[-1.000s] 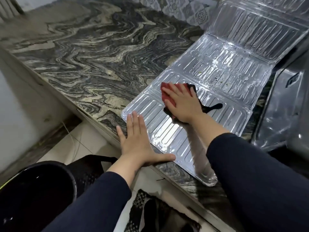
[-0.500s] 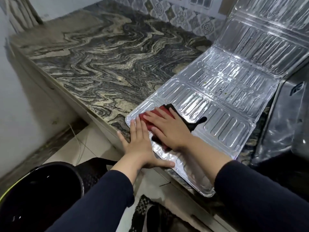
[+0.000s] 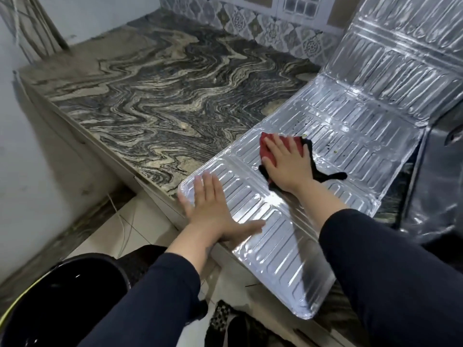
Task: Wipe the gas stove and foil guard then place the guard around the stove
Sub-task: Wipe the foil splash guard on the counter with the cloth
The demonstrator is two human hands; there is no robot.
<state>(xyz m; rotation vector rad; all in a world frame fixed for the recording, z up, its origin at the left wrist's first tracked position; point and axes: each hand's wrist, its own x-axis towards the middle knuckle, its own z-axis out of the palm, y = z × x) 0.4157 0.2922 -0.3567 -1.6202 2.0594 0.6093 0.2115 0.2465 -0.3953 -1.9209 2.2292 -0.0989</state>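
Observation:
A ribbed silver foil guard (image 3: 350, 126) lies unfolded on the marble counter, its far panels bent up against the wall and its near end overhanging the counter edge. My left hand (image 3: 213, 211) presses flat, fingers spread, on the guard's near left corner. My right hand (image 3: 288, 164) lies palm down on a red and black cloth (image 3: 325, 175) in the middle of the guard. Small dark specks dot the panel just beyond the cloth. The gas stove (image 3: 436, 186), dark and glossy, shows partly at the right edge.
The swirled grey marble counter (image 3: 162, 96) stretches left and back to a patterned tile wall (image 3: 250, 23). A black bucket (image 3: 57, 304) stands on the tiled floor at lower left, with a dark mat beside it.
My right hand slid the cloth from the guard's near left corner back out to the middle panel. My left hand stayed pressed on the near corner.

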